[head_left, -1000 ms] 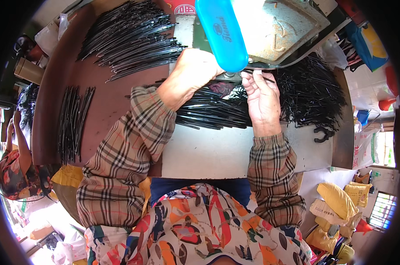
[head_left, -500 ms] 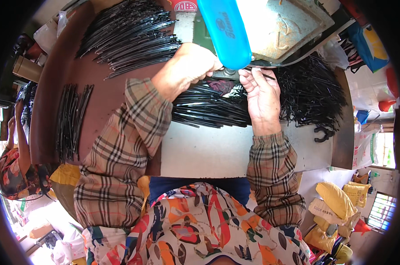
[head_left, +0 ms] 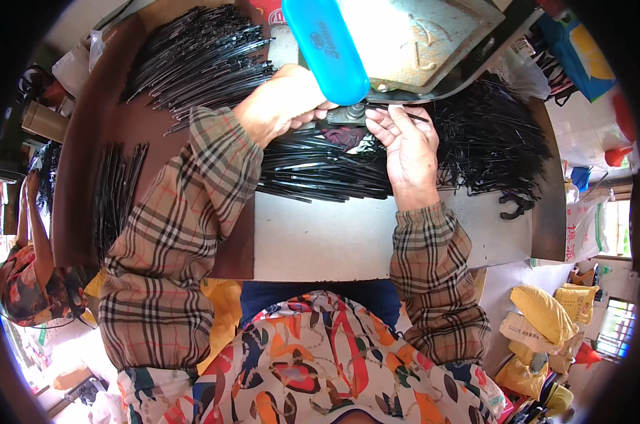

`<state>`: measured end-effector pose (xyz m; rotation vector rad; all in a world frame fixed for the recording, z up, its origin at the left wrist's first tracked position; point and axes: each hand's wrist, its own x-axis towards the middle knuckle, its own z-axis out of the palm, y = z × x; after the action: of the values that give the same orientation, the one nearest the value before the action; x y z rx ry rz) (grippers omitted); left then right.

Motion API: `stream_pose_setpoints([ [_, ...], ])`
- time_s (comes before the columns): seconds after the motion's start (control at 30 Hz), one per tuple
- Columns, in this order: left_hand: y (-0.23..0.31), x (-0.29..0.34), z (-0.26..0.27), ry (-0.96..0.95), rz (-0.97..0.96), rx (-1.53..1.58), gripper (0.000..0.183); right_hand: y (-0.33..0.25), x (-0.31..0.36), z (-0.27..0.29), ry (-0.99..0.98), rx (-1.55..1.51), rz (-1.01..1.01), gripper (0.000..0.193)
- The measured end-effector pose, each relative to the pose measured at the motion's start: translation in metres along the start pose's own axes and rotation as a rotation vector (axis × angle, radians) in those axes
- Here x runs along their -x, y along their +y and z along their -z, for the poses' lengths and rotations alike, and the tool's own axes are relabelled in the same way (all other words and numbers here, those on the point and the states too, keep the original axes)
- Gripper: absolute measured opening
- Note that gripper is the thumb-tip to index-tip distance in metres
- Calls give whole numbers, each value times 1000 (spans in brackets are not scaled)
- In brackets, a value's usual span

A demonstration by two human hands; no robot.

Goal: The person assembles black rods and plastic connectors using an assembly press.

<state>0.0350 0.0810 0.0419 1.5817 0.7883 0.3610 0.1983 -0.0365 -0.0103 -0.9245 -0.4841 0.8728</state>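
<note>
Right hand [head_left: 408,152]: thumb and fingers pinch 1 thin black strip [head_left: 419,118] across the fingertips. Left hand [head_left: 284,106]: fingers curled, tips just beside a small metal fitting [head_left: 348,115]; whether they pinch anything cannot be told.

Governing relation: the fitting sits between the 2 hands, directly left of the right fingertips. The held strip's long axis runs roughly left to right, parallel to the bench's near edge but with its right end dipping slightly toward it. The right hand alone carries the strip — the left is on the fitting's opposite side.

Immediately nearer the body, a crumpled dark cloth [head_left: 342,136] lies below the fitting, against a row of black strips [head_left: 320,173] lying mostly crosswise. A pale metal sheet [head_left: 320,240] extends from there to the near edge of the bench [head_left: 161,159].

Above the hands: a blue plastic guard [head_left: 327,49] and a worn metal plate [head_left: 426,49].

Further out, 3 more lots of strips: a large stack [head_left: 200,60] at the far left corner, a small bundle [head_left: 116,198] along the left edge, and a tangled heap [head_left: 486,141] toward the right edge — with 1 C-shaped black piece [head_left: 515,206] at its near side.
</note>
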Motion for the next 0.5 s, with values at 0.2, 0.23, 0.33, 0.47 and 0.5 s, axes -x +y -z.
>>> stream_pose_setpoints([
  [0.2,15,14,-23,135,-225,183,20,-4,-1,18,-26,-133,-154,11],
  [0.23,7,13,-28,164,-425,247,17,-7,5,20,-67,-170,-191,11],
  [0.33,-12,24,-1,60,-377,5,15,-25,33,20,-268,-152,-254,36],
  [0.47,13,73,-15,-41,-28,-165,7,-43,70,32,-365,-55,-263,38],
  [0.5,18,81,-18,-106,68,-32,10,-42,77,40,-306,61,-290,27],
])
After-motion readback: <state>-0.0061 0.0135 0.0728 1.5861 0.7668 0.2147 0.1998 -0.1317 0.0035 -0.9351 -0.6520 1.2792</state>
